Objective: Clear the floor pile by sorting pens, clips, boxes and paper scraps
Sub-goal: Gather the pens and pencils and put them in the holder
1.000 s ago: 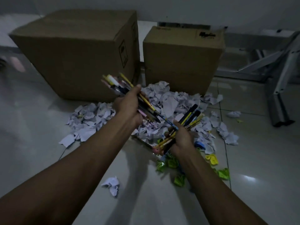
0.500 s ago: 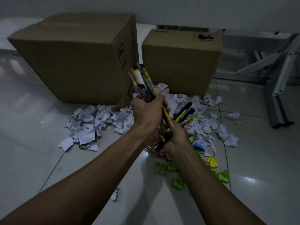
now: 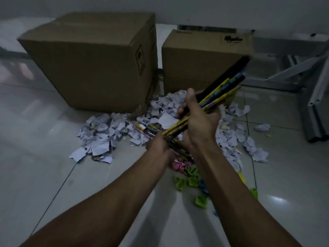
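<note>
My right hand (image 3: 199, 122) grips a bundle of pens and pencils (image 3: 222, 86) that points up and to the right, in front of the small box. Just below and left of it, my left hand (image 3: 157, 145) holds a second bundle of pens (image 3: 145, 129) whose tips point left, low over the floor. The two bundles cross between my hands. White crumpled paper scraps (image 3: 101, 139) spread over the tiles behind and on both sides of my hands. Green, pink, blue and yellow clips (image 3: 194, 180) lie under my right forearm.
A large cardboard box (image 3: 96, 59) and a smaller one (image 3: 201, 56) stand shut against the wall behind the pile. Grey metal frame legs (image 3: 315, 97) lie on the right. More paper scraps (image 3: 256, 152) and a loose ball (image 3: 261, 127) sit right of the pile.
My right hand has risen above the left and swung its bundle up to the right. My left hand has dropped, and its pens now point left near the floor instead of upward.
</note>
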